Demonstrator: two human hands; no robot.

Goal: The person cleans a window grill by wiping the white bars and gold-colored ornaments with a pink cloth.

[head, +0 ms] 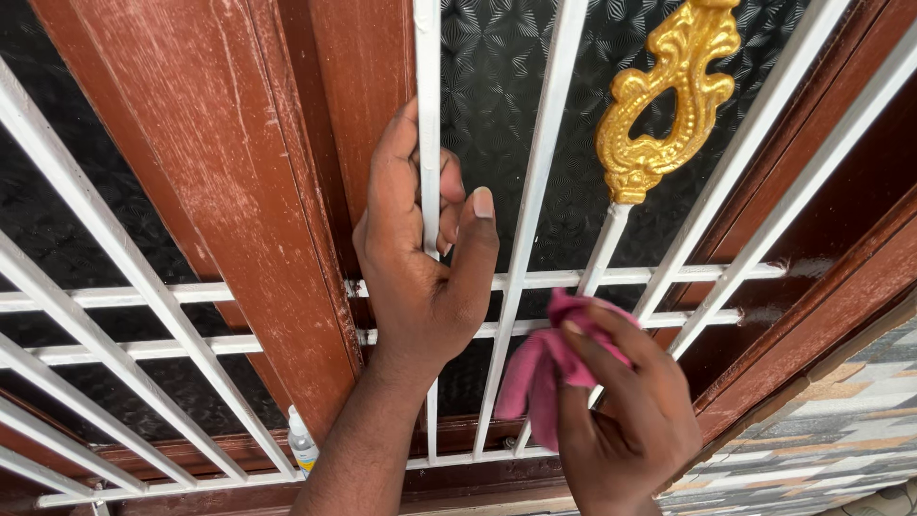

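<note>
A window grille of white metal bars (535, 191) stands in a reddish-brown wooden frame (239, 220) before dark patterned glass (497, 86). My left hand (420, 258) is wrapped around one upright white bar (427, 57). My right hand (626, 411) holds a pink cloth (540, 368) pressed against the lower part of a bar, near two horizontal rails (611, 277). Above that bar sits a gold ornament (664, 96).
A small clear bottle with a white cap (302, 444) stands on the sill behind the bars at the lower left. A tiled wall (831, 430) in grey and tan runs along the lower right. The wooden frame looks dusty in streaks.
</note>
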